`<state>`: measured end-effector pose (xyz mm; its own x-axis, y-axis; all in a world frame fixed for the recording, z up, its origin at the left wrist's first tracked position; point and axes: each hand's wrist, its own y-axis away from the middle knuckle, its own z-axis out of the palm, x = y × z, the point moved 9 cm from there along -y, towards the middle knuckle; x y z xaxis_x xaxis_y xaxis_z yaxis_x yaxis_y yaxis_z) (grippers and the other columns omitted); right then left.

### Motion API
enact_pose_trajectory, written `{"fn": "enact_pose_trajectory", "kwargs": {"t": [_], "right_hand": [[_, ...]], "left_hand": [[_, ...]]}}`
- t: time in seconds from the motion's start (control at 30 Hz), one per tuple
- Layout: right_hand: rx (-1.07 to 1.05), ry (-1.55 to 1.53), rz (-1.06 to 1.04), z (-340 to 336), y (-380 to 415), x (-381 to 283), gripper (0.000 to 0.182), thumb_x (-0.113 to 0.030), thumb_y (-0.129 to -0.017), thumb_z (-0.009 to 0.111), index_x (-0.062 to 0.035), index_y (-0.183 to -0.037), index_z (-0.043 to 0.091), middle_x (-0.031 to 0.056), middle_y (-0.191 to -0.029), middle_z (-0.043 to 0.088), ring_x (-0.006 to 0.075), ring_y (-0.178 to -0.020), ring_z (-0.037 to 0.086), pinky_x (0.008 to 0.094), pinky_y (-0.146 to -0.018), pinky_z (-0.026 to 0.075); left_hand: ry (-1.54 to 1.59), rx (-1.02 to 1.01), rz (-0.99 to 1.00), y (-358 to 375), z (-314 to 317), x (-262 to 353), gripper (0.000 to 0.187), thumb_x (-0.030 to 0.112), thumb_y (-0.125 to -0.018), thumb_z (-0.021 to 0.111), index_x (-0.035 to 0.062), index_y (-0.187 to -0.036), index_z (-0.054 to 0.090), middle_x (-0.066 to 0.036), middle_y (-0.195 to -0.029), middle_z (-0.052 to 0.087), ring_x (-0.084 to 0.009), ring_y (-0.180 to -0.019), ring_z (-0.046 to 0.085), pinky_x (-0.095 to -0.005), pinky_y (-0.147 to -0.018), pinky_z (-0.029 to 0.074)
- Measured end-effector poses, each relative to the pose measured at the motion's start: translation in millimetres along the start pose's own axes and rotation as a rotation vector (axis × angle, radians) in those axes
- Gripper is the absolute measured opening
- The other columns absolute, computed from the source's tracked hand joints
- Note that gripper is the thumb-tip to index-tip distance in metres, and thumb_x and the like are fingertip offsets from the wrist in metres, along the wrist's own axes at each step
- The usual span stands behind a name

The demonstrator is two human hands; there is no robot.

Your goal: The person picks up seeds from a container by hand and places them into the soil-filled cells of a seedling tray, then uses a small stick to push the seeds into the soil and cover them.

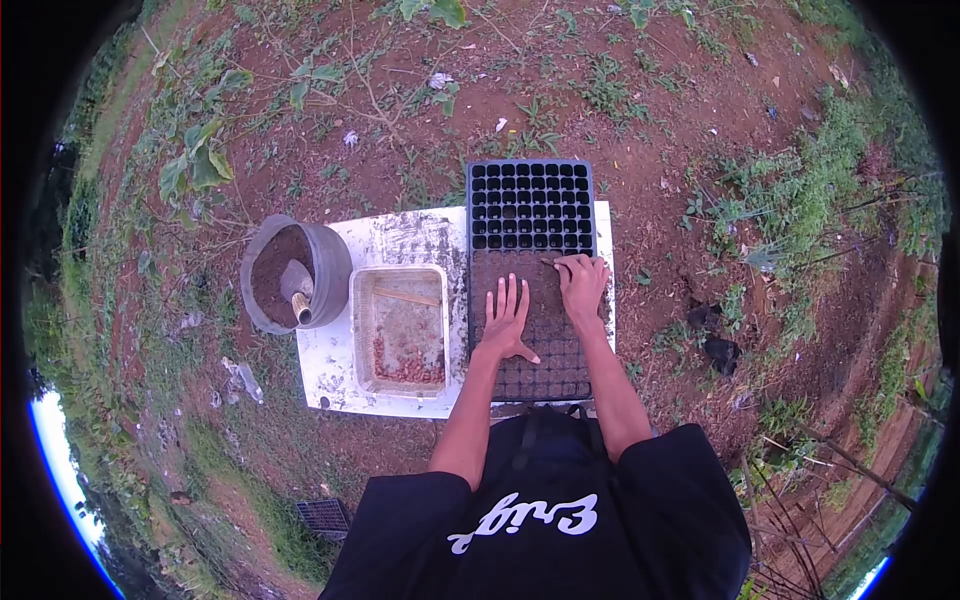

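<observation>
A black seedling tray [530, 163] lies lengthwise in front of me. Its far cells are unfilled, while dark soil [505, 270] covers the middle and near cells. My left hand [505, 325] rests on the soil with its fingers spread and thumb out to the right. Near the tray's right edge, my right hand [583, 288] is closed in a pinch around a small stick [548, 262], whose tip points left over the soil. Left of the tray, a shallow plastic basin [447, 330] holds small reddish seeds [410, 372] and a flat wooden strip [405, 296].
Tray and basin sit on a white board [330, 365] smeared with soil. At its left stands a grey bucket [335, 270] of soil with a trowel [298, 285] in it. Another tray [325, 517] lies on the ground lower left. Weeds and leafy plants [200, 165] surround the board.
</observation>
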<state>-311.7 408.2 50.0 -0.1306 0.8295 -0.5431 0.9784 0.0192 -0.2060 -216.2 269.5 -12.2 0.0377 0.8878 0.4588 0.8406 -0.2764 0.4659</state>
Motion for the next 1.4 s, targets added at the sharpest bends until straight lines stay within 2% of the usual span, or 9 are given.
{"fn": "enact_pose_trajectory", "kwargs": {"t": [0.27,0.93,1.07,1.13,1.17,1.23,1.33,1.37,1.4], "right_hand": [[0.056,-0.021,0.09,-0.4,-18.9,8.3,0.007,-0.015,-0.083,0.07,-0.0149,-0.09,0.073,0.0011,-0.091,0.066,0.0257,-0.094,0.053,0.0405,-0.084,0.036],[-0.105,-0.084,-0.194,3.0,-8.4,-10.8,0.006,-0.015,-0.08,0.072,-0.0152,-0.085,0.074,-0.0013,-0.089,0.065,0.0225,-0.089,0.052,0.0392,-0.083,0.036],[0.031,-0.065,0.013,-21.2,25.1,-1.2,0.008,-0.014,-0.082,0.07,-0.015,-0.089,0.073,-0.0003,-0.09,0.066,0.0236,-0.09,0.052,0.0387,-0.083,0.036],[0.063,-0.083,0.047,-31.2,54.3,-5.5,0.01,-0.013,-0.082,0.071,-0.0149,-0.091,0.073,-0.0001,-0.091,0.066,0.0234,-0.091,0.052,0.0387,-0.085,0.036],[0.078,-0.069,0.054,-34.0,71.0,-6.2,0.01,-0.013,-0.082,0.071,-0.0149,-0.091,0.073,-0.0001,-0.091,0.066,0.0234,-0.091,0.052,0.0387,-0.085,0.036],[0.088,-0.022,-0.04,-26.7,99.8,-16.1,0.011,-0.014,-0.081,0.072,-0.0152,-0.092,0.072,-0.0011,-0.091,0.065,0.0223,-0.091,0.052,0.0389,-0.086,0.035],[0.084,0.011,-0.023,-16.0,113.1,-21.9,0.013,-0.014,-0.08,0.073,-0.0155,-0.093,0.071,-0.0023,-0.092,0.064,0.0213,-0.092,0.052,0.0391,-0.087,0.034],[0.104,0.018,-0.039,-13.8,110.8,-23.8,0.012,-0.016,-0.081,0.072,-0.0151,-0.093,0.07,-0.0022,-0.092,0.064,0.0211,-0.092,0.052,0.039,-0.087,0.034],[0.11,0.014,-0.033,-9.6,106.9,-23.9,0.012,-0.016,-0.081,0.072,-0.0151,-0.093,0.07,-0.0022,-0.092,0.064,0.0211,-0.092,0.052,0.039,-0.087,0.034]], "left_hand": [[-0.007,-0.031,0.011,-1.1,2.7,-0.8,0.164,0.053,-0.037,0.093,0.0065,-0.153,-0.013,-0.025,-0.158,-0.017,-0.04,-0.146,-0.018,-0.0543,-0.118,-0.005],[-0.01,-0.025,0.022,-0.1,-0.7,0.8,0.164,0.055,-0.036,0.092,0.0032,-0.153,-0.011,-0.024,-0.158,-0.015,-0.0387,-0.146,-0.018,-0.0543,-0.118,-0.005],[0.006,0.026,0.061,7.4,-7.8,3.2,0.161,0.053,-0.038,0.092,0.0007,-0.153,-0.008,-0.026,-0.159,-0.009,-0.0394,-0.148,-0.011,-0.0533,-0.119,0.0],[0.07,0.193,0.107,20.9,-25.8,11.0,0.149,0.043,-0.047,0.093,0.0011,-0.153,-0.002,-0.024,-0.16,0.003,-0.0389,-0.149,0.003,-0.0504,-0.12,0.01],[0.071,0.191,0.128,26.6,-25.1,15.5,0.149,0.043,-0.047,0.093,0.0011,-0.153,-0.002,-0.024,-0.16,0.003,-0.0389,-0.149,0.003,-0.0504,-0.12,0.01],[0.102,0.307,0.102,43.2,-32.4,14.1,0.123,0.028,-0.066,0.086,-0.0009,-0.153,0.004,-0.024,-0.158,0.012,-0.0396,-0.147,0.013,-0.0474,-0.12,0.016],[0.322,0.421,0.041,60.9,-26.1,-3.5,0.101,0.013,-0.078,0.075,-0.0023,-0.152,0.008,-0.024,-0.158,0.013,-0.0406,-0.146,0.014,-0.0456,-0.12,0.017],[0.323,0.51,0.066,72.5,-32.8,-2.3,0.085,0.008,-0.084,0.067,0.0012,-0.153,0.017,-0.023,-0.152,0.031,-0.0393,-0.139,0.033,-0.0426,-0.114,0.029],[0.316,0.507,0.07,76.8,-36.2,-7.0,0.085,0.008,-0.084,0.067,0.0012,-0.153,0.017,-0.023,-0.152,0.031,-0.0393,-0.139,0.033,-0.0426,-0.114,0.029]]}}
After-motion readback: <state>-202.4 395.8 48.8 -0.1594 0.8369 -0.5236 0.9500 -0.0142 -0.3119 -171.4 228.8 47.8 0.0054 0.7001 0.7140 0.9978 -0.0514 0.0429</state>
